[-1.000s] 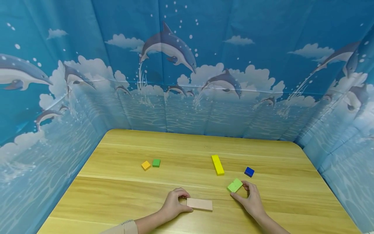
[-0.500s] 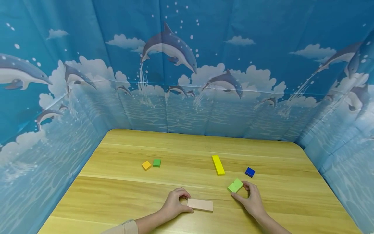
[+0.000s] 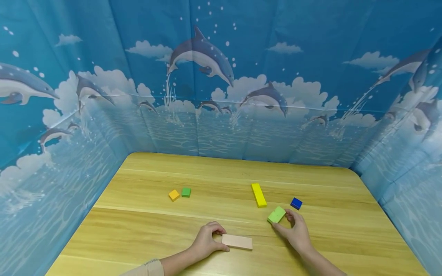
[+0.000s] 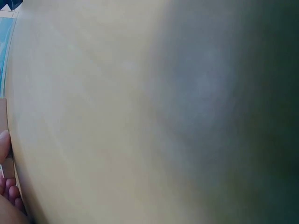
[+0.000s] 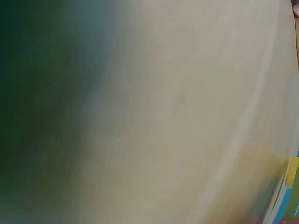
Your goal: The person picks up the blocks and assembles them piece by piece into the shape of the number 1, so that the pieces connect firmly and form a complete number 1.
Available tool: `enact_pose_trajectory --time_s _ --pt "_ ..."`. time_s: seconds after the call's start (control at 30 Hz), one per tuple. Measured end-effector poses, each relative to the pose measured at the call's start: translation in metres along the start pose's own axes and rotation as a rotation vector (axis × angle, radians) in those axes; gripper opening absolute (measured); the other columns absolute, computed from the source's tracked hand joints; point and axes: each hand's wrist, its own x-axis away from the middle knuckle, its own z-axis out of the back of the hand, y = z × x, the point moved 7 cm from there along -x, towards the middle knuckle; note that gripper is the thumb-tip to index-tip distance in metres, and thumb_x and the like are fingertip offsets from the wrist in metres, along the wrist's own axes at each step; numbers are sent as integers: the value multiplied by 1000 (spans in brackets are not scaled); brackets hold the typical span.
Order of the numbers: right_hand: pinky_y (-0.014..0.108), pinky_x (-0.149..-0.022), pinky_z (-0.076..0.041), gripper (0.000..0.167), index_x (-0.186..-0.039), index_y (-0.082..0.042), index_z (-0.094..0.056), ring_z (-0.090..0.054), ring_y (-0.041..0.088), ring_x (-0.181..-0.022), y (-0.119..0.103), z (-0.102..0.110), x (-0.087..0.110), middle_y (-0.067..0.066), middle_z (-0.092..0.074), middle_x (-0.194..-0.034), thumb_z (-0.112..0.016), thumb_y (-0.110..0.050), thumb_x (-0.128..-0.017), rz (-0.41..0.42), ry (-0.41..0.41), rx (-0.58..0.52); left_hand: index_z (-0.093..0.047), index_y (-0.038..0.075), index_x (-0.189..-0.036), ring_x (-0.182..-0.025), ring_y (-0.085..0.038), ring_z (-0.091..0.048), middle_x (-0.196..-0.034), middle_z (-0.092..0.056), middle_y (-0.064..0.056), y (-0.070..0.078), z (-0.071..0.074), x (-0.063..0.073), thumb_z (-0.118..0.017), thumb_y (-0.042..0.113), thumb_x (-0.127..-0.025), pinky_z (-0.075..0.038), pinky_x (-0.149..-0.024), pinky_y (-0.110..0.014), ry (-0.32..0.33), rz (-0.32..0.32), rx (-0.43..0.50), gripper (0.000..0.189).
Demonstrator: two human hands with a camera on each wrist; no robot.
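In the head view, my left hand [image 3: 205, 242] pinches the left end of a plain wooden block [image 3: 238, 242] lying flat near the front of the table. The wooden block [image 4: 3, 114] also shows at the left edge of the left wrist view, beside the thumb. Farther right, my right hand [image 3: 297, 232] holds a light green block [image 3: 276, 214] between thumb and fingers, close over the table and turned at an angle. Just beyond that block lie a long yellow block [image 3: 258, 195] and a small dark blue block [image 3: 296, 203].
On the left part of the wooden table [image 3: 138, 237], a small orange block [image 3: 174, 195] lies beside a small green block [image 3: 186, 192]. A blue dolphin-print curtain [image 3: 221, 134] encloses the table's back and sides.
Over the last half second my right hand has shifted slightly away from me and to the left, carrying the light green block. My left hand keeps its grip on the wooden block.
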Motion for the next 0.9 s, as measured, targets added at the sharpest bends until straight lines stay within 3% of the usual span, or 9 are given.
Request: enact_pose_trajectory --time_s 0.37,0.63,0.9 --pt "49 -89 -40 63 -123 5 -47 -47 31 -104 -38 -20 -9 18 -47 -117 -78 -11 -71 280 -47 -20 -66 10 -85 -78 -3 -50 -83 -58 9 0 2 -1 -85 19 -58 -46 -71 -19 3 -1 -15 34" --pt "48 -88 -42 62 -121 1 -51 -49 27 -100 -52 -40 -15 13 -51 -114 -80 -11 -68 360 -123 -27 -66 10 -86 -78 -3 -50 -84 -58 9 -1 1 -2 -85 21 -58 -47 -72 -20 -8 6 -13 35" --pt "46 -93 -40 60 -122 -2 -51 -48 27 -107 -65 -61 -12 9 -51 -119 -79 -14 -70 411 -256 -53 -66 10 -85 -78 -2 -50 -84 -58 8 -3 1 -2 -85 21 -58 -46 -72 -19 -4 -8 -9 35"
